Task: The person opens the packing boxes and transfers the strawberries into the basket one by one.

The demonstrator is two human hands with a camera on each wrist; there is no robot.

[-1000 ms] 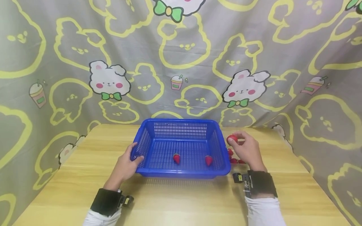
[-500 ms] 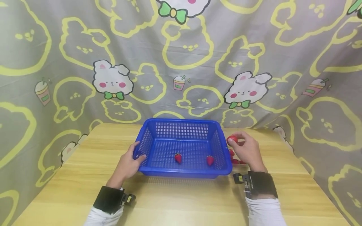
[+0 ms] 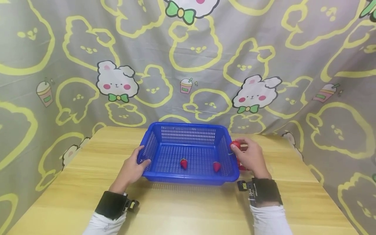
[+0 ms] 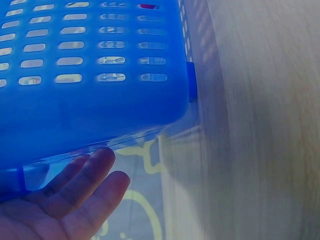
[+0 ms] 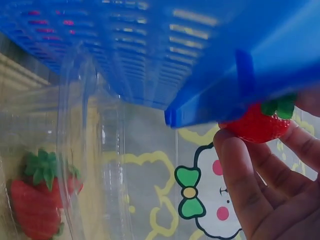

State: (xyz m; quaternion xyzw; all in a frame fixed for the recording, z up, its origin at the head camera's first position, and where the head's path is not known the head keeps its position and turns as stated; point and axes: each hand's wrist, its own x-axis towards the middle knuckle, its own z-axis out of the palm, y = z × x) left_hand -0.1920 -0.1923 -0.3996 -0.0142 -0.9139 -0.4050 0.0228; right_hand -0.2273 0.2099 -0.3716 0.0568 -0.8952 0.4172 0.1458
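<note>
Nearest, along the bottom edge of the head view, lies a bare stretch of the wooden counter (image 3: 176, 212), with a white left sleeve (image 3: 102, 223) at lower left and a white right sleeve (image 3: 270, 220) at lower right. Beyond each sleeve sits a black band carrying a small camera: the left band (image 3: 111, 204) and the right band (image 3: 267, 192).

Left of centre, the left hand (image 3: 129, 171) holds the side of the blue basket (image 3: 191, 179), its thumb over the rim and its other fingers along the outside. The basket takes up the lower middle of the frame. On its perforated floor lie a middle strawberry (image 3: 183, 164) and, toward the right wall, a second strawberry (image 3: 216, 166), well apart.

Right of the basket stands a clear container (image 5: 64, 150); at lower left of the right wrist view, loose strawberries (image 5: 37, 200) with green leaves show in it. Above the container, right of centre, the right hand (image 3: 251, 155) pinches a held strawberry (image 3: 235, 144) between thumb and fingers, just beside the basket's right rim; whether fruit and rim touch, I cannot tell.

Farthest, a grey cloth (image 3: 205, 58) with yellow outlines and white rabbits fills the upper frame.
</note>
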